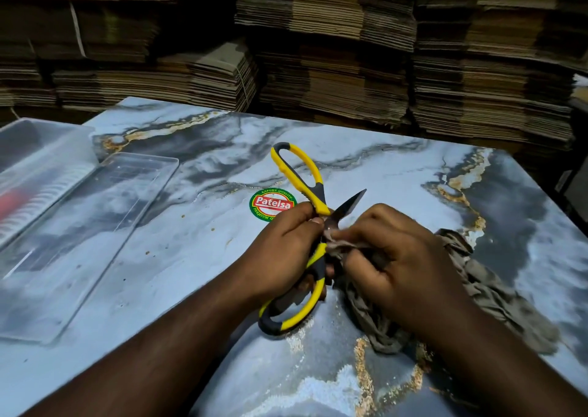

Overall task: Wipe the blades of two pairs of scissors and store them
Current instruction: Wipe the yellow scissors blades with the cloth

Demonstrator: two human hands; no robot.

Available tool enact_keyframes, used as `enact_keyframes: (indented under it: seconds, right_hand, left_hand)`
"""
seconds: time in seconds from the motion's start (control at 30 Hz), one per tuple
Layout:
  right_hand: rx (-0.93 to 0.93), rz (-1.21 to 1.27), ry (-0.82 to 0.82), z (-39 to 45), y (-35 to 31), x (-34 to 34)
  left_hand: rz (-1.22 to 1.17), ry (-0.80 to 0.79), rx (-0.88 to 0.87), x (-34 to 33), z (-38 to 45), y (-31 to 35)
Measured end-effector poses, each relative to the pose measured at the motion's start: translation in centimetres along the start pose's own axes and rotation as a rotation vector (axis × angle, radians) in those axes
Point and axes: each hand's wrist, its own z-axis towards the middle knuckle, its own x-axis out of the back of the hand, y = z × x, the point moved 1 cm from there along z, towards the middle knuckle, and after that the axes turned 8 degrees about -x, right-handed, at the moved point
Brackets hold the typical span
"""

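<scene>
The yellow-and-grey scissors [313, 208] are up off the marble-patterned table [197, 257], spread wide open, one handle loop pointing away and the other hanging low toward the person. The left hand [283, 251] grips them around the pivot and the near handle, fingers curled tight. One dark blade [348, 208] juts out to the right, tip bare. The right hand [391, 257] pinches a grey-brown cloth [477, 289] bunched against the base of the blades, the rest of the rag trailing over the table beneath the wrist. Just beyond the left knuckles sits a round green and red Patelsa sticker [270, 201]. Well off to the left lie a clear plastic lid [95, 225] and a clear box [38, 162], something red blurred inside. Stacks of flat cardboard [334, 66] stand behind.
</scene>
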Motion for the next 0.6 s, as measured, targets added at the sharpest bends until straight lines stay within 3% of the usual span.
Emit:
enact_keyframes:
  seconds: [0.07, 0.2, 0.27, 0.4, 0.6]
  right_hand:
    - [0.018, -0.064, 0.035, -0.1, 0.0, 0.3]
    - [-0.076, 0.048, 0.168, 0.2, 0.5, 1.0]
    - [-0.086, 0.075, 0.121, 0.3, 0.4, 0.9]
    - [-0.019, -0.099, -0.041, 0.1, 0.1, 0.6]
    - [-0.143, 0.044, 0.134, 0.3, 1.3, 1.9]
  left_hand:
    - [0.046, 0.015, -0.010, 0.1, 0.0, 0.0]
    - [0.024, -0.053, -0.003, -0.1, 0.1, 0.1]
    - [0.020, -0.059, -0.006, -0.1, 0.0, 0.2]
    - [-0.001, 0.000, -0.006, 0.0, 0.1, 0.1]
    - [-0.059, -0.017, 0.019, 0.1, 0.2, 0.3]
